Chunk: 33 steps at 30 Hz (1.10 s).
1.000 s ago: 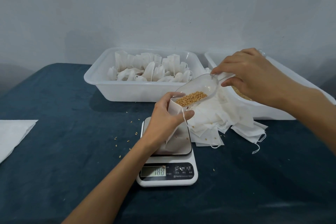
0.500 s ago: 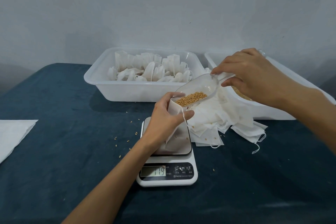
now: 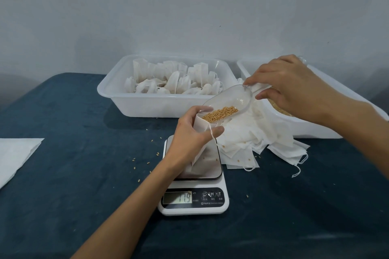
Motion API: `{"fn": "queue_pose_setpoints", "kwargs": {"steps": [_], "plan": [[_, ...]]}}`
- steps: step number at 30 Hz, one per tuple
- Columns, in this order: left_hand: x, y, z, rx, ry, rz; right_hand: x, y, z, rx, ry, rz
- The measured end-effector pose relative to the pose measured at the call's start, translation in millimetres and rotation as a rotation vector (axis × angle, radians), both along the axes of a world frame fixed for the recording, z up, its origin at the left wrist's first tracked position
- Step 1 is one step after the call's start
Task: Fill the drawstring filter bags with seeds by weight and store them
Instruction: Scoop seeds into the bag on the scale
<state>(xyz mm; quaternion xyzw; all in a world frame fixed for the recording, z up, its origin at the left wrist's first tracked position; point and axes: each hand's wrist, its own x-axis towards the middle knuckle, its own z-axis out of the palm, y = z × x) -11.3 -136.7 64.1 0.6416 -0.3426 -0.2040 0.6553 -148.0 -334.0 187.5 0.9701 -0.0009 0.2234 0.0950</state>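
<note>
The left hand (image 3: pixel 189 132) grips an open filter bag (image 3: pixel 200 126) standing on the scale (image 3: pixel 193 185), whose display (image 3: pixel 177 197) reads 11.9. The right hand (image 3: pixel 288 88) pinches the handle of a clear scoop (image 3: pixel 229 101), tilted with its lip at the bag's mouth and seeds (image 3: pixel 220 113) lying in its lower end. Behind, a white tub (image 3: pixel 147 103) holds filled bags; a second tub (image 3: pixel 315 128) on the right holds seeds. Empty bags (image 3: pixel 263 139) lie heaped beside the scale. Loose seeds dot the blue bench (image 3: pixel 84 174).

Scoop (image 3: pixel 228 101): clear glossy plastic. Filter bag (image 3: pixel 200 126): thin matt white nonwoven cloth. Scale (image 3: pixel 194 195): white smooth plastic, shiny metal platform. Tubs (image 3: pixel 147 103): translucent white plastic. Tabletop (image 3: pixel 73 174): dark teal matt velvety cloth.
</note>
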Motion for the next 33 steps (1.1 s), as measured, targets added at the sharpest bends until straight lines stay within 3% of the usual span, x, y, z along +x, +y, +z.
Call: {"fn": "queue_pose_setpoints", "kwargs": {"steps": [33], "plan": [[1.2,-0.3,-0.5,0.031,-0.009,0.021,1.7,0.2,-1.5,-0.004,-0.004,-0.005]]}}
